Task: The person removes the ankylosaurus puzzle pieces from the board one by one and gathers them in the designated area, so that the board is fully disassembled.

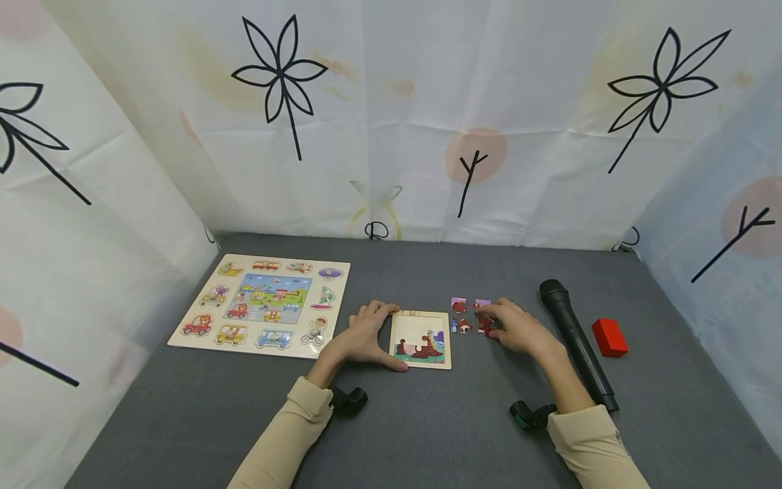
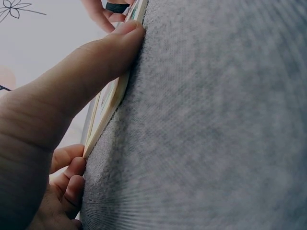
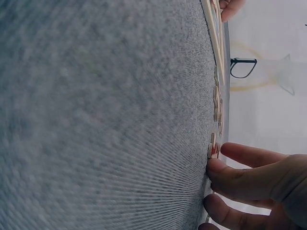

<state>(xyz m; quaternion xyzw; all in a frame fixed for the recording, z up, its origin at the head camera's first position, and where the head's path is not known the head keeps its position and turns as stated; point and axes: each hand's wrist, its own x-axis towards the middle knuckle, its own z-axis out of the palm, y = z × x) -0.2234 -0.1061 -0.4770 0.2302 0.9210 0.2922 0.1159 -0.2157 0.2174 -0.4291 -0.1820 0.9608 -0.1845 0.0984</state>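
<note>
A small square wooden puzzle tray (image 1: 406, 326) lies on the grey table, with joined brown and green pieces (image 1: 421, 350) filling its lower part. My left hand (image 1: 365, 339) grips the tray's left side, the thumb (image 2: 112, 50) along the near edge and the fingers (image 2: 72, 191) at the far corner. Right of the tray lie several loose jigsaw pieces (image 1: 459, 305). Over the right-hand ones is my right hand (image 1: 519, 329). Its thumb and index finger pinch a jigsaw piece (image 3: 212, 143) on the table, partly hidden in the head view.
A larger vehicle puzzle board (image 1: 250, 343) lies at the left, close to my left hand. To the right of my right hand are a black microphone (image 1: 577, 346) and a red block (image 1: 609, 337). A patterned white curtain (image 1: 397, 88) stands behind the table.
</note>
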